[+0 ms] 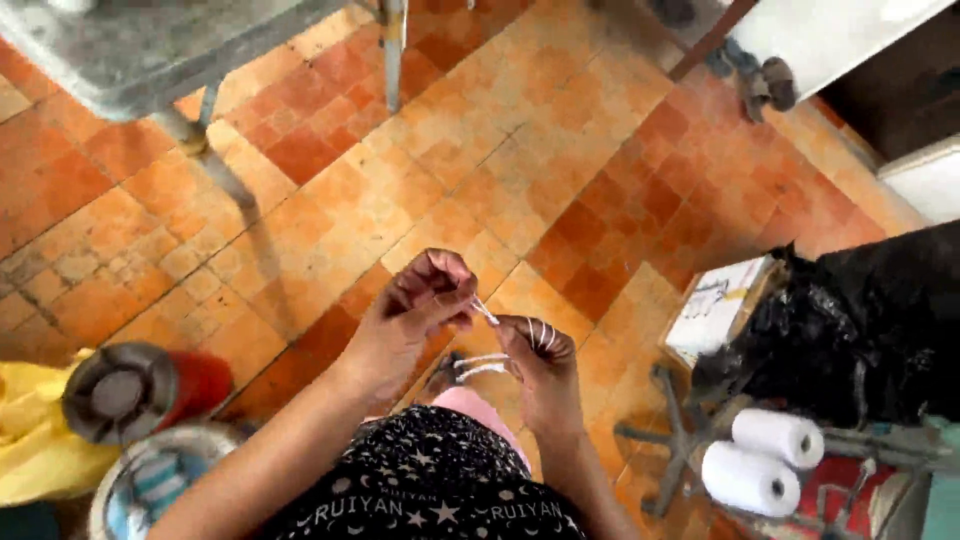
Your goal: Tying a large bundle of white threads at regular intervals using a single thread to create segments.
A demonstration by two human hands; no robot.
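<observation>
This looks like a small home workshop for thread or textile work. Worn orange and red floor tiles (pixel 560 130) fill the frame; two white thread spools (pixel 765 455) sit on a metal rack at lower right, a black plastic bag (pixel 860 320) right, a metal table (pixel 140 45) upper left, yellow cloth (pixel 35 440) lower left

Bare forearms, black star-patterned garment (pixel 430 480), perhaps a pink shoe (pixel 470 403)

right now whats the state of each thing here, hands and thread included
left hand: closed, pinching the white thread
right hand: closed, thread looped round its fingers
white thread: taut between the hands
two white spools: lying on their sides
red flask: upright, lid on
</observation>
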